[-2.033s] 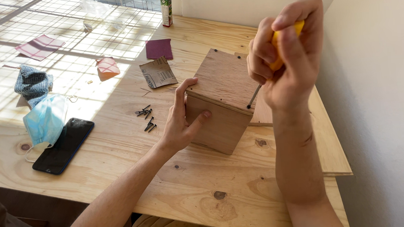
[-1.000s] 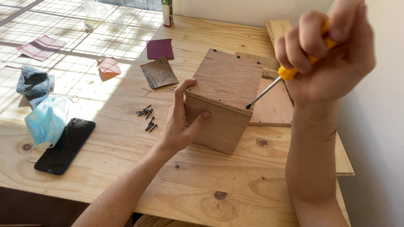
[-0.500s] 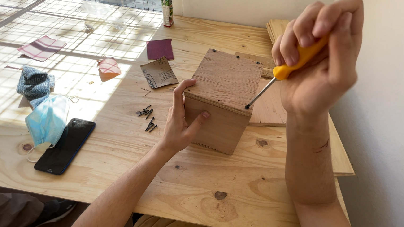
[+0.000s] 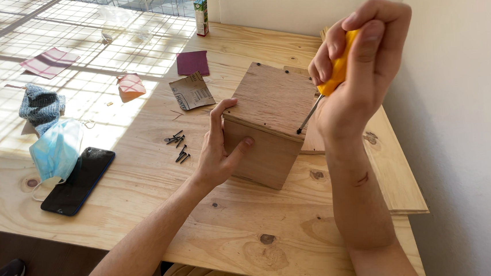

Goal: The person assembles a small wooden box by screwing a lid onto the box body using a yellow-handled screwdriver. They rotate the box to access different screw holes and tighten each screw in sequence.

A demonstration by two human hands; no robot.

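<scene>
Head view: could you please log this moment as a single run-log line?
left hand: steadies wooden box | right hand: grips yellow screwdriver, tip at box's top right edge | loose screws: on plywood table

Left of the box [image 4: 273, 121], loose screws [image 4: 178, 147] lie near; farther left, a phone [image 4: 78, 179] and mask [image 4: 56, 148]. Bare table [image 4: 252, 230] lies in front; a wall [image 4: 468, 111] stands close on the right.
</scene>
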